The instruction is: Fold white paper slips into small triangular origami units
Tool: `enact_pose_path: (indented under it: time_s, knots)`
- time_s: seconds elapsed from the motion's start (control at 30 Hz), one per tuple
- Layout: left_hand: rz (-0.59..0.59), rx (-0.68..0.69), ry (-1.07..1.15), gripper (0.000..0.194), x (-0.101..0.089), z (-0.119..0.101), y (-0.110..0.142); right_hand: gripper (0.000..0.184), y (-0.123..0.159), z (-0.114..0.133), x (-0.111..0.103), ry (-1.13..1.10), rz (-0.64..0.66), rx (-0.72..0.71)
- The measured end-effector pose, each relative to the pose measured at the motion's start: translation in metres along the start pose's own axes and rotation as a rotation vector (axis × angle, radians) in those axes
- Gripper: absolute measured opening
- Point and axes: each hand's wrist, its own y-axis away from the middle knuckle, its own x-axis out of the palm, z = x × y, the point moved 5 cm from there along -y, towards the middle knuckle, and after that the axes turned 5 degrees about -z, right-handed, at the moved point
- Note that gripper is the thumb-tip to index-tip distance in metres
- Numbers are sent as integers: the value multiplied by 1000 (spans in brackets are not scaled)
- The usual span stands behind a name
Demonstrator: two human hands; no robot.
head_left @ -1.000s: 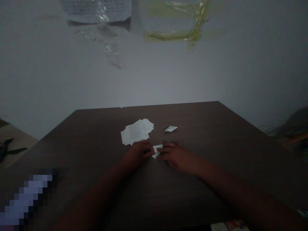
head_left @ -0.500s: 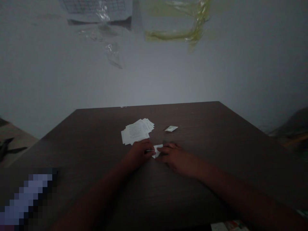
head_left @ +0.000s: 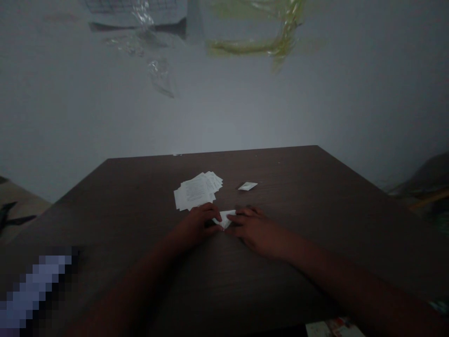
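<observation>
A bare left hand (head_left: 199, 222), grip unclear, and right hand (head_left: 257, 231), fingers spread, touch small white folded paper (head_left: 223, 218), likely light, creasable, best held by its edges.

We see dim, grey light, palest on the wall (head_left: 224, 117) toward twelve o'clock and fading over the table (head_left: 217, 290) near six. We catch glints on clear tape (head_left: 143, 14) at eleven and yellow tape (head_left: 289, 28) at one, and a coarsely pixelated patch (head_left: 38, 290) at eight.
</observation>
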Motion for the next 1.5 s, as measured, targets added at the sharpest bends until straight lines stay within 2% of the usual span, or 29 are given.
enact_pose_path:
  time_s: [0.27,0.43,0.6,0.87,1.0,1.2,1.5]
  knots:
    - [-13,-37,91,8,1,1,0,45,-2,-5,-2,-110,-24,29]
    - [-24,-60,111,10,3,5,-2,50,-2,-4,-1,-86,6,16]
    - [-26,-77,120,9,3,8,-3,49,0,-4,-1,-41,-22,-21]
    - [5,-100,125,4,-2,7,-5,51,-1,0,-5,-53,16,9]
    - [-10,-91,129,5,-1,8,-5,51,-2,-5,-1,-82,-24,4]
    - [-57,-63,115,15,1,12,-6,56,-2,-10,8,-59,-57,15]
    - [-42,-62,35,10,-1,13,-1,54,-3,-6,4,-65,-39,26]
